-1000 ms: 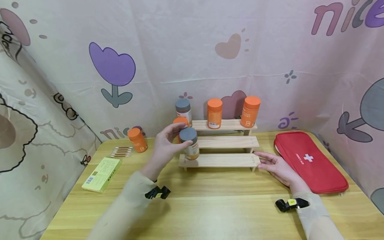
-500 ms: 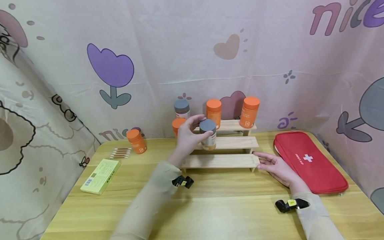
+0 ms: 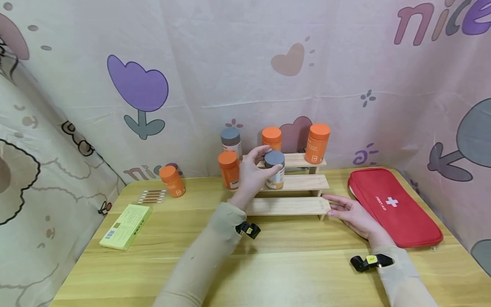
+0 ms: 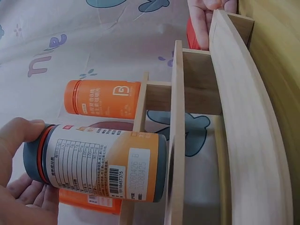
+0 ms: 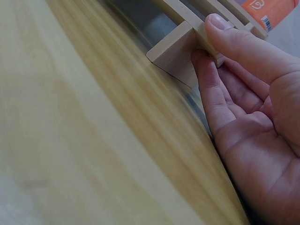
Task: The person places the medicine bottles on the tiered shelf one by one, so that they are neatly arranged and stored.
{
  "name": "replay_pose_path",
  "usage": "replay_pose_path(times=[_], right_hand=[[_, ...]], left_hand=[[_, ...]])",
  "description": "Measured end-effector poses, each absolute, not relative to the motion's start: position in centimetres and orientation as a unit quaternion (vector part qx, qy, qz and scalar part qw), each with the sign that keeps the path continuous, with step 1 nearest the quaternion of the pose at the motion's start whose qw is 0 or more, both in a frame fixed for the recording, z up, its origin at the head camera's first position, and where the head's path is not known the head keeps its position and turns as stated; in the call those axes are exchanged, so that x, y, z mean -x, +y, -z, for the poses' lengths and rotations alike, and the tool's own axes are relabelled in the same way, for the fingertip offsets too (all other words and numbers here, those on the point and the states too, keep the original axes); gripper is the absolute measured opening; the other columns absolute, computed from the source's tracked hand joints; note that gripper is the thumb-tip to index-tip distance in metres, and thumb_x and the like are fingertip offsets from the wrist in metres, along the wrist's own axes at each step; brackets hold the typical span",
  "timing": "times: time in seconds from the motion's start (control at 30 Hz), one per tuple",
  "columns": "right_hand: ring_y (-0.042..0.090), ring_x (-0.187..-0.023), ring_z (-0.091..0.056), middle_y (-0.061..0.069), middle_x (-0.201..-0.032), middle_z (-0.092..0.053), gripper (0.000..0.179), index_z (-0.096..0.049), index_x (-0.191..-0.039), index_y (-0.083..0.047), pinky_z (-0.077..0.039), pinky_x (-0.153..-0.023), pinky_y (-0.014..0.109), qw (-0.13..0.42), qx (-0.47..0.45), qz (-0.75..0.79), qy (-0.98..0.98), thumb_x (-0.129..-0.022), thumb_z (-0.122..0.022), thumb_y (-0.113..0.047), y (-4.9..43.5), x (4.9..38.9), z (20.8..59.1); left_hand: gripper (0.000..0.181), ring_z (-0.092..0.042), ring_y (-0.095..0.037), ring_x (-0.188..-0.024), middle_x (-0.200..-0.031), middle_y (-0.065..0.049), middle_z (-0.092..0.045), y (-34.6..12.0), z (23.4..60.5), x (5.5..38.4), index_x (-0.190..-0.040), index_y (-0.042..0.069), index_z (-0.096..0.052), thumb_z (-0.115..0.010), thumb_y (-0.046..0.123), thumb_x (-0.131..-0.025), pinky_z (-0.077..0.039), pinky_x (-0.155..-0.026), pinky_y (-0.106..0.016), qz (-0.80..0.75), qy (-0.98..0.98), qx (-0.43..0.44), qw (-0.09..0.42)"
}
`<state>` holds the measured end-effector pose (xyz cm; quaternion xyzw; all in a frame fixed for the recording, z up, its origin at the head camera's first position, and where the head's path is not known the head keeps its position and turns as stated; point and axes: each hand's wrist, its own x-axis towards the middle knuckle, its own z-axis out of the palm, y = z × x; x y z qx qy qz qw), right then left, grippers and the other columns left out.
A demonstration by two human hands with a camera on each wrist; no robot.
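My left hand (image 3: 252, 175) grips a grey-capped supplement bottle (image 3: 275, 174) by its lid, thumb and fingers around it. The bottle is upright at the middle step of a three-step wooden display rack (image 3: 303, 182). In the left wrist view, the bottle's base (image 4: 160, 168) is very close to that step; I cannot tell whether it touches. My right hand (image 3: 354, 217) pinches the right end of the lowest step, thumb on top and fingers beneath, as the right wrist view shows. An orange bottle (image 3: 229, 170) stands on the middle step's left end, left of my left hand.
The top step carries another grey-capped bottle (image 3: 231, 140) and two orange bottles, one at the middle (image 3: 271, 135) and one at the right (image 3: 317, 144). A red first-aid pouch (image 3: 395, 207) lies right. Leftward are an orange bottle (image 3: 172, 181), cotton swabs (image 3: 151, 196) and a yellow-green box (image 3: 126, 227).
My left hand has carried the grey-capped bottle rightward from in front of the rack's left end to the middle step. The right hand keeps its place at the lowest step's end.
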<state>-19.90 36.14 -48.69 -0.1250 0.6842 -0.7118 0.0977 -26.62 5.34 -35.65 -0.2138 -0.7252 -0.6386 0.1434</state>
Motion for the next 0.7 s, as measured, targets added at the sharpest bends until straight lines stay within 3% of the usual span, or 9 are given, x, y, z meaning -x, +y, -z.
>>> replay_pose_path(times=[0.27,0.5,0.7], right_hand=[[0.011,-0.108,-0.060,-0.003,-0.125,-0.058,0.056,-0.041,-0.141,0.004,-0.050,-0.088,0.025,0.091,0.124,0.709,0.688,-0.089,-0.062,0.003,36.07,19.80,48.59],[0.010,-0.108,-0.060,-0.006,-0.125,-0.057,0.057,-0.040,-0.141,0.004,-0.050,-0.087,0.025,0.093,0.115,0.707,0.691,-0.089,-0.063,0.002,36.03,19.77,48.35],[0.012,-0.108,-0.060,-0.003,-0.124,-0.059,0.055,-0.041,-0.141,0.002,-0.050,-0.088,0.026,0.100,0.115,0.711,0.686,-0.090,-0.061,0.003,36.03,19.81,48.47]], left_hand=[[0.053,-0.059,-0.016,-0.106,-0.120,-0.004,-0.063,5.51,35.94,26.68,-0.124,0.006,-0.059,-0.082,0.010,-0.076,-0.049,-0.090,-0.033,0.620,-0.747,0.193,0.144],[0.054,-0.057,-0.017,-0.109,-0.122,-0.006,-0.061,5.64,35.80,26.77,-0.125,0.004,-0.057,-0.081,0.010,-0.077,-0.046,-0.094,-0.028,0.601,-0.762,0.193,0.145],[0.056,-0.057,-0.020,-0.109,-0.120,-0.008,-0.060,4.84,36.12,26.16,-0.126,0.003,-0.056,-0.081,0.008,-0.076,-0.046,-0.095,-0.028,0.602,-0.752,0.199,0.180]])
